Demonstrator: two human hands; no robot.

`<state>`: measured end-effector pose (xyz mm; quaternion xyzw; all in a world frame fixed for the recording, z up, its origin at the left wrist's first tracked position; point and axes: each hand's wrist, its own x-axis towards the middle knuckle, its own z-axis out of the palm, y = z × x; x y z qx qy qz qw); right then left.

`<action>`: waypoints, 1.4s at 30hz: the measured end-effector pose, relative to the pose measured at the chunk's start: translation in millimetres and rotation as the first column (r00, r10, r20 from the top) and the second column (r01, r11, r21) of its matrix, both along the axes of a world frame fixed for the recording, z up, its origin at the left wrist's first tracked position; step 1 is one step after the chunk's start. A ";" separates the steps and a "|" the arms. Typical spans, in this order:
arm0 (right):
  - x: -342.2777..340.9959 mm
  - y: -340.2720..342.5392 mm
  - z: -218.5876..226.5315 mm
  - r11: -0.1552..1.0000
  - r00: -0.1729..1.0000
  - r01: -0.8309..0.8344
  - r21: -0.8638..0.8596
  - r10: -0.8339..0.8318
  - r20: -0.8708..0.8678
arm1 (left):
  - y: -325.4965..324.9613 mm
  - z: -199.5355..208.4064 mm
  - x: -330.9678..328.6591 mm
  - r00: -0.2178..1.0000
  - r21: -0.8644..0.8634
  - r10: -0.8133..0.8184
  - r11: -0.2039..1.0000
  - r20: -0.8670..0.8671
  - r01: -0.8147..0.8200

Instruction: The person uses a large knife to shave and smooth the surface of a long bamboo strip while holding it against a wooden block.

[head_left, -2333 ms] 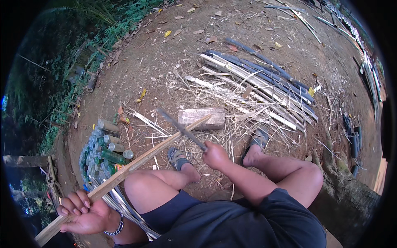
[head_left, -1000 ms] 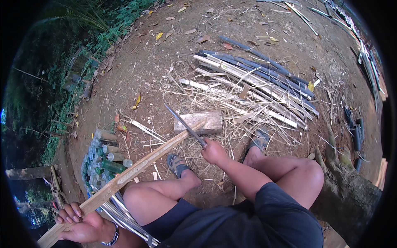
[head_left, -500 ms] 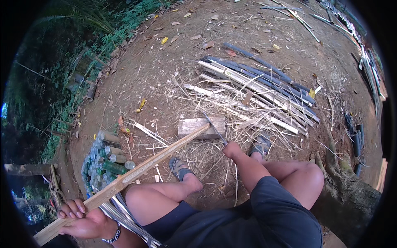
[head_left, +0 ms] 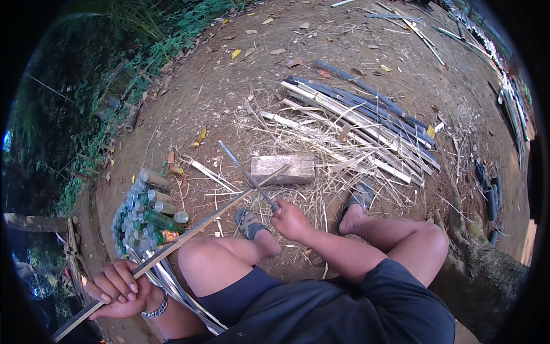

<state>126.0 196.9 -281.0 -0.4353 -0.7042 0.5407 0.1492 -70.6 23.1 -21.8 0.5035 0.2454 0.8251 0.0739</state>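
Observation:
My left hand (head_left: 119,291), with a chain bracelet at the wrist, is closed around the lower end of a long bamboo strip (head_left: 192,233). The strip slants up and right, its far tip over a wooden block (head_left: 295,166) on the ground. In my right hand (head_left: 291,221) is the handle of a long, thin-looking knife (head_left: 245,172), whose blade points up and left. The blade crosses the strip short of the block; I cannot tell whether they touch.
Beyond the block lie split bamboo strips (head_left: 338,112), dark poles (head_left: 366,87) and scattered shavings (head_left: 298,137). Clear and green bottles (head_left: 157,219) are piled at the left, beside more thin strips (head_left: 180,295). A tree trunk (head_left: 484,281) stands at the right.
The knife has moved left and nearer along the strip, away from the block. The bamboo strip has turned, showing a narrower side, and my left hand has shifted slightly right and up.

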 end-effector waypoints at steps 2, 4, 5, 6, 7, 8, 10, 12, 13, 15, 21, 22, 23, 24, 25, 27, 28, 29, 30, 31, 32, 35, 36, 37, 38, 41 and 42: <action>-8.4 -16.5 32.6 0.995 0.993 -0.087 0.055 0.092 -0.081 | -3.5 -0.6 3.3 1.000 -0.002 -0.004 1.000 -0.025 0.004; -10.3 -24.5 47.6 0.977 0.978 -0.166 0.135 0.180 -0.103 | -5.7 -2.2 7.8 0.999 0.001 -0.024 1.000 -0.024 0.024; -10.7 -23.3 24.4 0.975 0.988 -0.139 0.174 0.149 -0.045 | -5.0 -1.0 9.5 0.999 0.004 -0.042 0.999 -0.026 0.042; -8.4 -12.8 8.1 0.994 0.994 -0.095 0.061 0.092 0.059 | -5.9 -0.9 8.2 1.000 0.008 -0.020 1.000 -0.023 0.020; -1.0 -0.5 -11.4 0.998 0.984 -0.037 -0.049 0.045 0.170 | -7.2 -2.1 6.4 1.000 0.010 0.002 1.000 -0.016 -0.001; 17.9 15.9 -63.0 0.996 0.970 0.046 -0.070 -0.028 0.239 | -2.9 -5.7 6.2 1.000 0.016 0.003 1.000 0.001 -0.003; 29.8 25.5 -102.7 0.990 0.955 0.110 -0.084 -0.082 0.286 | -0.4 -8.1 8.5 1.000 0.010 0.000 1.000 0.016 0.000; 28.2 22.4 -81.8 0.995 0.969 0.060 -0.074 -0.041 0.243 | 1.0 -4.2 7.9 1.000 0.020 0.026 0.999 0.009 -0.027; 14.5 11.3 -61.2 1.000 0.980 0.015 -0.015 -0.012 0.198 | -4.9 -6.9 2.6 0.998 0.019 0.052 0.998 0.028 -0.053; -6.5 1.0 -15.4 0.995 0.988 -0.099 -0.010 0.100 0.118 | -7.8 -3.3 -1.5 1.000 -0.014 0.019 1.000 0.012 -0.018; 37.7 56.2 -144.8 0.956 0.928 0.229 -0.184 -0.157 0.337 | 9.8 1.0 -5.4 0.996 -0.020 0.046 0.999 0.078 -0.044; 33.6 63.4 -140.6 0.976 0.936 0.170 -0.135 -0.117 0.333 | 11.2 1.3 -6.2 0.997 -0.014 0.024 1.000 0.069 -0.023; 32.0 70.5 -125.8 0.990 0.939 0.110 -0.088 -0.074 0.337 | 9.2 2.8 -4.0 0.997 -0.020 0.052 0.999 0.064 -0.051; 35.0 67.5 -116.7 0.997 0.936 0.042 -0.065 -0.016 0.352 | 3.7 3.9 -5.3 0.997 -0.043 0.037 0.998 0.066 -0.035; 20.9 67.3 -110.2 0.995 0.957 -0.012 -0.101 0.041 0.289 | -1.8 5.6 -9.5 0.997 -0.065 0.023 0.998 0.069 -0.018; 5.0 60.8 -91.7 0.998 0.969 -0.025 -0.059 0.039 0.244 | 1.8 8.3 -12.5 0.996 -0.065 0.011 0.998 0.084 -0.006; 2.4 57.3 -87.8 0.999 0.975 -0.035 -0.037 0.042 0.220 | 5.2 7.3 -13.3 0.995 -0.063 0.038 0.997 0.094 -0.033; 10.5 59.3 -123.5 0.995 0.961 0.066 -0.077 -0.042 0.275 | 11.6 7.9 -15.0 0.993 -0.062 0.053 0.997 0.102 -0.047; 22.5 67.8 -152.9 0.991 0.940 0.089 -0.102 -0.050 0.337 | 15.5 8.3 -17.5 0.992 -0.059 0.072 0.996 0.106 -0.066; 39.1 80.8 -178.5 0.986 0.915 0.118 -0.119 -0.062 0.400 | 17.0 6.4 -19.7 0.994 -0.066 0.044 0.997 0.101 -0.038; 43.1 83.1 -178.4 0.979 0.886 0.137 -0.148 -0.055 0.461 | 15.4 6.0 -20.1 0.995 -0.063 0.044 0.997 0.093 -0.038; 24.0 69.2 -152.8 0.991 0.927 0.093 -0.094 -0.051 0.373 | 2.6 7.4 -20.2 0.996 -0.079 0.045 0.996 0.079 -0.039; 22.0 67.9 -136.1 0.989 0.940 0.120 -0.087 -0.085 0.329 | 2.0 8.3 -21.5 0.996 -0.085 0.023 0.996 0.087 -0.015; 21.1 63.9 -151.1 0.997 0.947 0.051 -0.051 -0.032 0.318 | 0.2 8.9 -21.8 0.996 -0.090 0.003 0.996 0.093 0.006; 22.2 66.9 -164.3 0.991 0.935 0.100 -0.092 -0.062 0.350 | 1.3 8.6 -21.3 0.994 -0.094 0.029 0.995 0.106 -0.019; 45.7 87.4 -212.9 0.986 0.904 0.143 -0.083 -0.096 0.416 | 16.0 -1.9 -26.0 0.979 -0.068 0.143 0.989 0.144 -0.134; 44.8 87.3 -208.9 0.977 0.923 0.183 -0.106 -0.133 0.361 | 13.0 -1.4 -27.7 0.973 -0.090 0.189 0.980 0.132 -0.178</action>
